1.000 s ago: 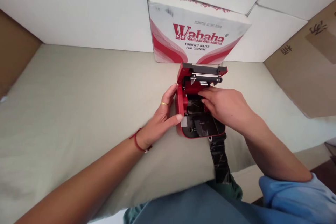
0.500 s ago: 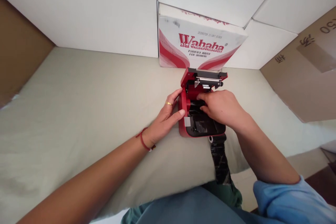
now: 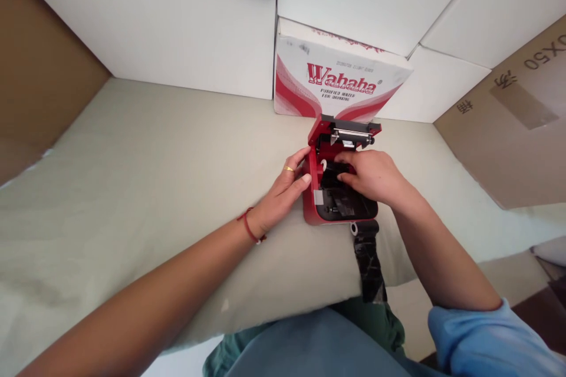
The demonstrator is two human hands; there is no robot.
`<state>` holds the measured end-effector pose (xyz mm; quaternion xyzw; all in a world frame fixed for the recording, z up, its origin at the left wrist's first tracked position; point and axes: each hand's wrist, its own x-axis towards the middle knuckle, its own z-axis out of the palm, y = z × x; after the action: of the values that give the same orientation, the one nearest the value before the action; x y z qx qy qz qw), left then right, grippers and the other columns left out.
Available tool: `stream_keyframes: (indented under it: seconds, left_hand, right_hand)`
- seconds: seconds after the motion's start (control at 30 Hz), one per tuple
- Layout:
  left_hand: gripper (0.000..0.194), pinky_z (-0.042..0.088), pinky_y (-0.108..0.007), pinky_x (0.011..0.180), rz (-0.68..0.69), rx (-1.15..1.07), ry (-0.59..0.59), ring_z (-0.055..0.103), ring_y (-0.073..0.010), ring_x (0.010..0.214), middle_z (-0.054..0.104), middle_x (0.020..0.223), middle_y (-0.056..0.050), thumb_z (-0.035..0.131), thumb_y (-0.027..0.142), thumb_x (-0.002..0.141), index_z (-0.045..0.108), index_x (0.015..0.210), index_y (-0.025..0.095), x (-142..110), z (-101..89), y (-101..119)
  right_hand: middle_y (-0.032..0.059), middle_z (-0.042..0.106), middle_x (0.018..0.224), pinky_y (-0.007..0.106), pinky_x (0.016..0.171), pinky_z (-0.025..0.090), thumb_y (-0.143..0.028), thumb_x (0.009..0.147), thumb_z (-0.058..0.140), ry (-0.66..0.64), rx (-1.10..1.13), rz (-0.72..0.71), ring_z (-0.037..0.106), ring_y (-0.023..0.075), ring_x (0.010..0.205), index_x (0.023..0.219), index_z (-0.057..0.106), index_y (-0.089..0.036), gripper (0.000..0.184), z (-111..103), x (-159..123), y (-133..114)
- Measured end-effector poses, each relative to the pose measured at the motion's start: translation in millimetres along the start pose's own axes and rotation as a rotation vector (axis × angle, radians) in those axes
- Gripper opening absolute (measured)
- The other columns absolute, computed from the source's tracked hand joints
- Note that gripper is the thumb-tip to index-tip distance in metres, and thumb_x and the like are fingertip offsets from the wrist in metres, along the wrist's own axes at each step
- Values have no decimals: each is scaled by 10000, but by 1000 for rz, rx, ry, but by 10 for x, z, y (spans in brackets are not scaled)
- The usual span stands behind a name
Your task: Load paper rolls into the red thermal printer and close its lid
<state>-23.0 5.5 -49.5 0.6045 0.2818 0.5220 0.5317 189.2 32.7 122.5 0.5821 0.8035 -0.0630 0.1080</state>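
Note:
A small red label printer (image 3: 312,206) sits on the cloth-covered surface with its lid (image 3: 349,123) raised. My left hand (image 3: 289,185) grips the printer's left side, with the thumb along the near part of the wall and the fingers farther back. My right hand (image 3: 375,177) reaches inside from the right, thumb and fingers closed around a black ribbon roll (image 3: 331,174). The roll's white core end shows at its left, and the right end is hidden by the hand. A dark strip of film (image 3: 349,203) lies over the printer's near inside part.
Just in front of the printer, a second black ribbon roll (image 3: 368,228) hangs its loose tail (image 3: 372,271) over the cloth's near edge. Behind stands a Wahaha water carton (image 3: 340,79) among white boxes (image 3: 186,23). Brown cartons (image 3: 522,129) flank the surface.
My right hand has shifted the roll inside the printer, and its white core end has come into view. My left hand keeps its place on the printer. The camera view has shifted slightly.

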Motion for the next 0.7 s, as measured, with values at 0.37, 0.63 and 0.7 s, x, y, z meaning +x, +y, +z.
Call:
stream_keyframes:
  seconds: [0.37, 0.63, 0.7]
  left_hand:
    - [726, 329, -642, 1503, -16, -31, 4, 400, -357, 1782, 403, 1912, -106, 615, 670, 1150, 429, 1784, 367, 28, 14, 94]
    - [755, 296, -675, 1518, -42, -36, 13, 375, -374, 1801, 411, 1903, -101, 683, 672, 1116, 448, 1765, 367, 50, -2, 66]
    - [751, 302, -663, 1520, -34, -36, 20, 372, -367, 1807, 407, 1908, -96, 685, 669, 1116, 449, 1760, 365, 56, 0, 64]
  right_hand:
    - [79, 855, 1125, 357, 773, 634, -531, 883, 985, 170, 1144, -141, 761, 239, 908, 1205, 877, -280, 422, -16, -818, 646]
    - [99, 877, 1050, 363, 729, 577, -739, 717, 1036, 86, 1146, 345, 716, 223, 820, 1141, 906, -237, 670, 583, -1191, 1488]
    - [117, 890, 1106, 401, 805, 610, -783, 715, 1003, 75, 1058, 344, 751, 251, 880, 1157, 890, -226, 720, 799, -1122, 1507]
